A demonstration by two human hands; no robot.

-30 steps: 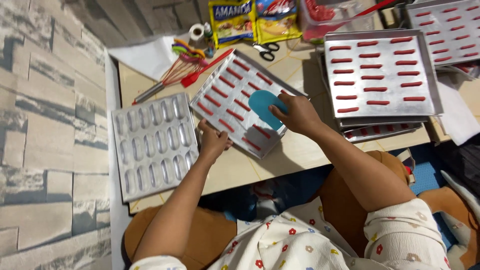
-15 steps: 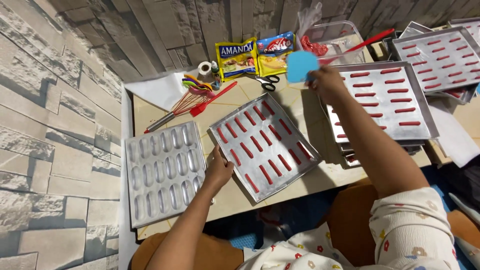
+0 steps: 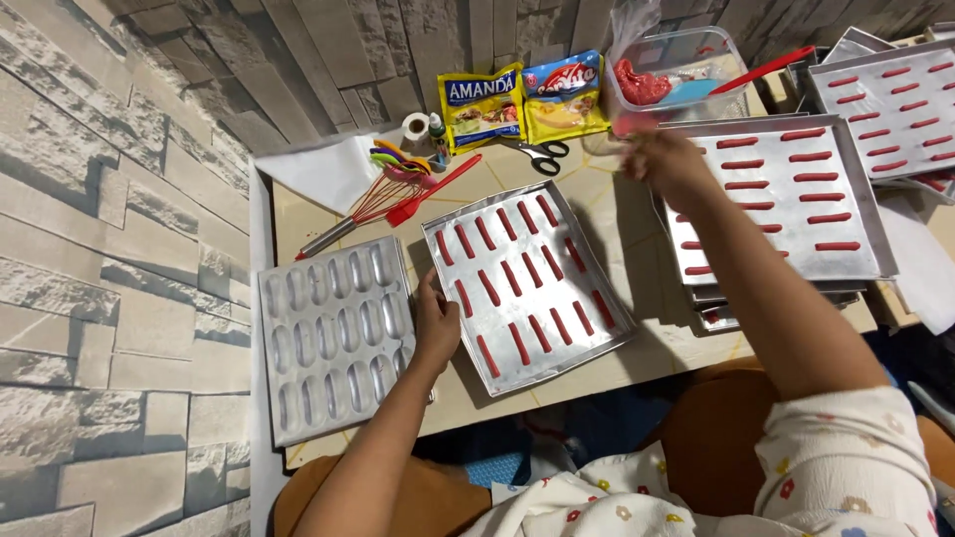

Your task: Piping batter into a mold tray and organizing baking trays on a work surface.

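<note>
Seen from the head camera, the left hand [image 3: 435, 323] lies flat and loosely spread on the left rim of the baking tray [image 3: 587, 298] at the middle of the low table [image 3: 637, 249], beside the empty oblong-cavity mould [image 3: 333, 338]. The right hand [image 3: 665, 159] is blurred near the plastic tub [image 3: 686, 75] at the far edge; whether it grips anything I cannot tell. That thin metal tray looks stiff and light, its red piped batter strips [image 3: 517, 343] soft, so it is best taken level by opposite rims.

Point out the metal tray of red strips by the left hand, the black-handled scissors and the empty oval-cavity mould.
metal tray of red strips [image 3: 552, 328], head view, bare centre.
black-handled scissors [image 3: 545, 155], head view, handles.
empty oval-cavity mould [image 3: 333, 333], head view, middle cavities.
</note>
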